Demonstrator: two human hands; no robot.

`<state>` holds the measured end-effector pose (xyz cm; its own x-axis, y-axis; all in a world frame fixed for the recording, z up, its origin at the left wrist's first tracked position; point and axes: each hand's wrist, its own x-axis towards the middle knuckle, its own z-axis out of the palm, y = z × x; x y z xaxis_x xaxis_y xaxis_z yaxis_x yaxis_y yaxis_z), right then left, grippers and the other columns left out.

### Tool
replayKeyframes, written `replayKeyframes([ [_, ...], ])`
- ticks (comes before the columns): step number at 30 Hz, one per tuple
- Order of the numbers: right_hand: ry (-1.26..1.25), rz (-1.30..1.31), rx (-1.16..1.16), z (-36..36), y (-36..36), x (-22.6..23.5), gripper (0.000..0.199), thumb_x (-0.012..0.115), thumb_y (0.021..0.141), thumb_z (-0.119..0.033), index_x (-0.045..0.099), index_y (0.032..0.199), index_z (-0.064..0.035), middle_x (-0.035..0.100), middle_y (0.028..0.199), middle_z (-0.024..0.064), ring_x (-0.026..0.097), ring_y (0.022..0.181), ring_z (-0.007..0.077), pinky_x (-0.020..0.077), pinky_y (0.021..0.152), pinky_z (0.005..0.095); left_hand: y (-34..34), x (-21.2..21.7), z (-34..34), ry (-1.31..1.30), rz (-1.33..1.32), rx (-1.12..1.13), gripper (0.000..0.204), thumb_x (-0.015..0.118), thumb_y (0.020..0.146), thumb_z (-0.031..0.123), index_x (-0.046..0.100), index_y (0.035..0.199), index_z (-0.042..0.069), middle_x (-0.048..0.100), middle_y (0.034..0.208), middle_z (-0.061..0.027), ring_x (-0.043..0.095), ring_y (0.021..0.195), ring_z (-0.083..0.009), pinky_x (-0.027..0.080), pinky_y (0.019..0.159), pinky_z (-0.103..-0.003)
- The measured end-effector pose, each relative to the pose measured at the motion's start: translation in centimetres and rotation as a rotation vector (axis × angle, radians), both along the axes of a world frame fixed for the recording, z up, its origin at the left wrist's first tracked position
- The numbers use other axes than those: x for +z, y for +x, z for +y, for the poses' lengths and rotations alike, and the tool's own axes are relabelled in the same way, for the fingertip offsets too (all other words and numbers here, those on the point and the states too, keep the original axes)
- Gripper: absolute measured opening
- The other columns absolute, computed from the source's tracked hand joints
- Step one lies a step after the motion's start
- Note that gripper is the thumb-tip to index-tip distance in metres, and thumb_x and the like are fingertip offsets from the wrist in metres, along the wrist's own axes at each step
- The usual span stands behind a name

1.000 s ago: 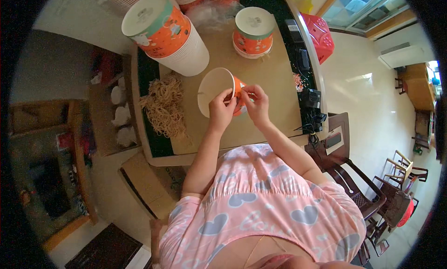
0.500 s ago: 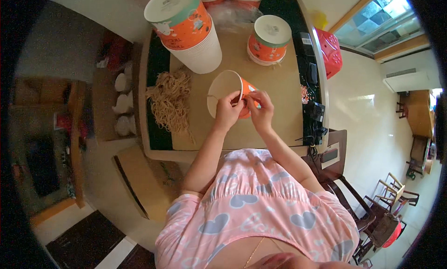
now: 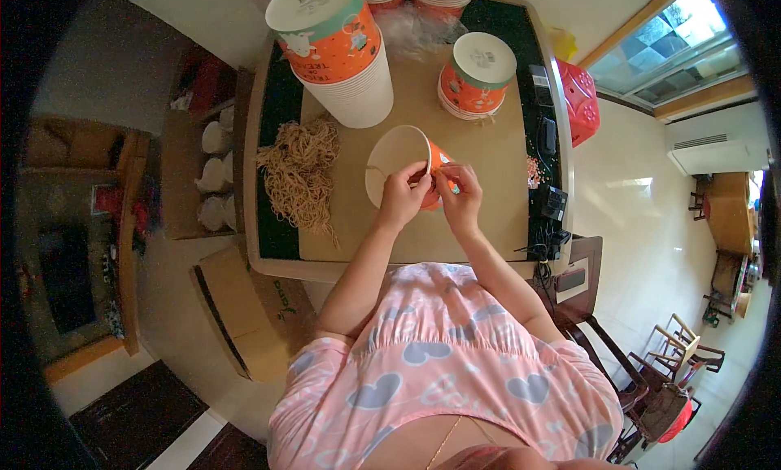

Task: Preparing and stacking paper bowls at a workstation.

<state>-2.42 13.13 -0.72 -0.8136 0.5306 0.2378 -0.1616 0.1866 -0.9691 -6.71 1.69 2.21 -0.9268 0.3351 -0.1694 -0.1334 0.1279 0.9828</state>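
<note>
An orange paper bucket with a white inside lies tilted on the table, its mouth facing left. A short piece of tan string shows inside it. My left hand is closed at the near part of the rim, thumb and fingers gripping the bucket wall. Against the orange outer side, my right hand is pinched, its fingertips close to the left ones. Whatever sits between the right fingertips is too small to make out. To the left lies a loose heap of tan strings.
A tall stack of upside-down paper buckets stands behind on the left, a shorter stack on the right. Clear plastic wrap lies at the back. Black adapters and cables line the right edge. A cardboard box stands by the table.
The view has shifted slightly, so the table's things sit a little lower and to the right. Both hands stay at the bucket with only small finger movement.
</note>
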Motion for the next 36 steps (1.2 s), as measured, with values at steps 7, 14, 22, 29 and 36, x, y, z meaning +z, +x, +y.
replayKeyframes([
  [7,0.014,-0.018,0.052,0.1,0.1,0.1,0.009,0.065,0.072,0.003,0.06,0.079,0.0001,0.06,0.083,0.0091,0.058,0.08,0.0189,0.0469,0.07,0.0276,-0.4,-0.6,-0.3,-0.108,0.198,-0.022,0.017,0.054,0.084,0.006,0.063,0.095,-0.004,0.067,0.08,-0.0103,0.064,0.073,-0.0167,0.049,0.068,-0.026],
  [14,-0.308,-0.327,0.239,1.4,1.3,0.5,0.012,0.061,0.083,-0.005,0.056,0.093,-0.0001,0.061,0.082,0.0043,0.056,0.071,0.0113,0.0457,0.064,0.0234,-0.7,0.7,-0.4,-0.202,0.011,-0.092,0.011,0.057,0.082,0.005,0.065,0.083,-0.003,0.065,0.067,-0.008,0.064,0.066,-0.013,0.049,0.057,-0.025],
  [22,-0.257,-0.411,0.311,3.2,3.1,3.0,0.017,0.058,0.084,-0.004,0.053,0.1,-0.001,0.06,0.077,0.0053,0.055,0.065,0.0108,0.0457,0.06,0.0237,-0.8,-3.9,-0.3,0.286,-0.463,-0.099,0.01,0.049,0.089,0.005,0.051,0.092,-0.004,0.063,0.079,-0.0146,0.064,0.066,-0.0196,0.055,0.057,-0.029],
  [29,-0.137,-0.462,0.456,2.9,3.1,2.5,0.011,0.052,0.085,0.003,0.057,0.095,0.0004,0.061,0.085,0.0066,0.057,0.074,0.0107,0.0478,0.068,0.0245,-0.2,-4.8,0.5,0.224,-0.547,-0.131,0.008,0.046,0.09,0.008,0.048,0.092,0.001,0.062,0.086,-0.0122,0.064,0.07,-0.0193,0.055,0.061,-0.031],
  [36,-0.1,-0.359,0.476,2.3,3.3,1.8,0.022,0.047,0.085,0.005,0.056,0.103,-0.0015,0.062,0.092,0.0041,0.059,0.074,0.0097,0.0478,0.066,0.0225,0.3,-4.9,-0.4,0.035,-0.306,-0.178,0.007,0.047,0.09,0.012,0.048,0.093,0.005,0.053,0.066,-0.0044,0.055,0.056,-0.0129,0.044,0.047,-0.026],
])
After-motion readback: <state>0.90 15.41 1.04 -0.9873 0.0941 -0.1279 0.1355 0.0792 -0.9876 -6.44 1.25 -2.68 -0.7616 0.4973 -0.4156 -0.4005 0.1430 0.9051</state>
